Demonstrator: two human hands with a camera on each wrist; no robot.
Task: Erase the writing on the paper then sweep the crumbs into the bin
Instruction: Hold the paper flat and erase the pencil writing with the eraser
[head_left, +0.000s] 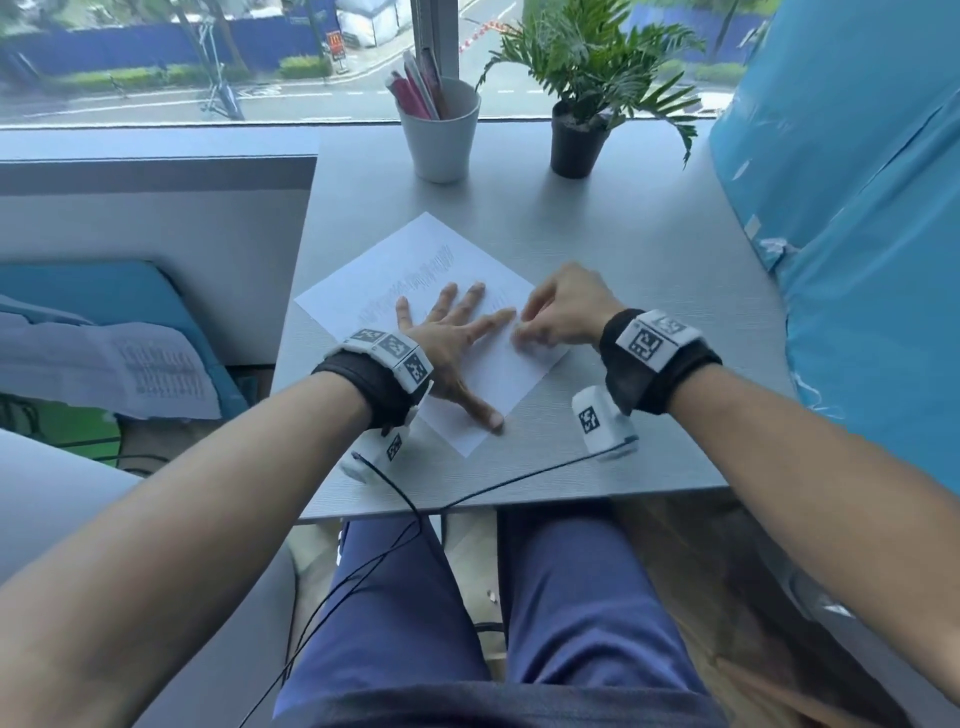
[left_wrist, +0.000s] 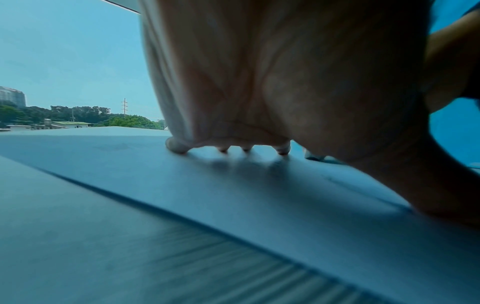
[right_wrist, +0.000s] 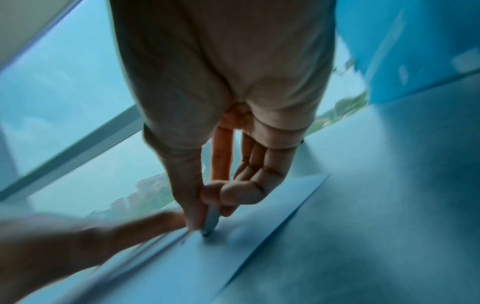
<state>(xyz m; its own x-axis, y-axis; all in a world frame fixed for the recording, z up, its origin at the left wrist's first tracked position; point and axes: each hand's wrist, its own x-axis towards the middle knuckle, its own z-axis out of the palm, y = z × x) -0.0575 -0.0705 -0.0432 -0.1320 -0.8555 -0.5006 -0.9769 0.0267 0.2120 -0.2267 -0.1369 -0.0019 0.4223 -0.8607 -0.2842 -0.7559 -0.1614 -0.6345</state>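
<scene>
A white sheet of paper (head_left: 395, 270) lies turned at an angle on the grey table (head_left: 649, 260), with faint pencil writing (head_left: 415, 280) across its middle. My left hand (head_left: 452, 332) lies flat on the paper with its fingers spread and presses it down; the left wrist view shows its fingertips (left_wrist: 179, 147) on the sheet (left_wrist: 259, 195). My right hand (head_left: 524, 332) is beside the left index finger and pinches a small grey eraser (right_wrist: 211, 221), whose tip touches the paper (right_wrist: 259, 226). The right wrist view is motion-blurred.
A white cup of pens (head_left: 441, 135) and a potted plant (head_left: 576, 140) stand at the table's far edge by the window. A large blue plastic-wrapped object (head_left: 857, 234) borders the table on the right. Black cables (head_left: 467, 499) run over the near edge.
</scene>
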